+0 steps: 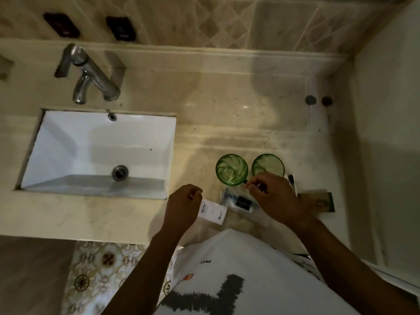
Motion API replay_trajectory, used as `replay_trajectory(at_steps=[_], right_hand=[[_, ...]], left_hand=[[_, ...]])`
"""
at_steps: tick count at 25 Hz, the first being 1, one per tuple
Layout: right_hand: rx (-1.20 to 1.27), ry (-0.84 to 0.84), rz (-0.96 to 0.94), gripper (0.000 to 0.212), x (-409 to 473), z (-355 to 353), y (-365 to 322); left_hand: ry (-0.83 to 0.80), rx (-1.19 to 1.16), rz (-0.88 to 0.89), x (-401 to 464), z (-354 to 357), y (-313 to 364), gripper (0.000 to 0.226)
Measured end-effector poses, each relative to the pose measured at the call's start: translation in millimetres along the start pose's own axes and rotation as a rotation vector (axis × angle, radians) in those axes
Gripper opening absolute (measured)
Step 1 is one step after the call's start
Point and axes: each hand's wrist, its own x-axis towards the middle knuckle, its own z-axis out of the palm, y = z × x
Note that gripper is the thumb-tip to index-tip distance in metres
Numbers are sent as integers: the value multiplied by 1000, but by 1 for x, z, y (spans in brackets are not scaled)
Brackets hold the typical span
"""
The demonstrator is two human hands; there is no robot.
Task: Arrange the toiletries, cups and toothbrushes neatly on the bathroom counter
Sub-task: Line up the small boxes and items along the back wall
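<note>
Two green glass cups [231,169] [268,165] stand side by side on the beige counter [227,114], right of the sink. My left hand [183,206] grips a white hotel sachet [212,211] by its left end near the counter's front edge. My right hand [276,196] sits just in front of the cups with fingers pinched on a thin item, too small to identify. Under that hand lies a clear packet with dark pieces [242,201]. A wrapped toothbrush [292,181] pokes out behind my right hand.
A white rectangular sink [56,151] with a chrome tap [91,76] fills the left side. A brown and green box [321,201] lies at the right, close to the side wall. Two small round caps [318,100] rest at the back right.
</note>
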Motion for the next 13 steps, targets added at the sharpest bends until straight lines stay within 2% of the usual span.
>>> replay_trajectory(at_steps=[4,8,13], right_hand=[[-52,-138,-19,10,-11,31,-1],[-118,-283,67,13,-18,53,5],[-205,-322,69,35,-17,81,-1]], left_hand=[[-48,60,14,-8,-1,-19,14],[-56,40,-9,-12,-4,-33,18],[-125,25,-38,-12,0,-42,21]])
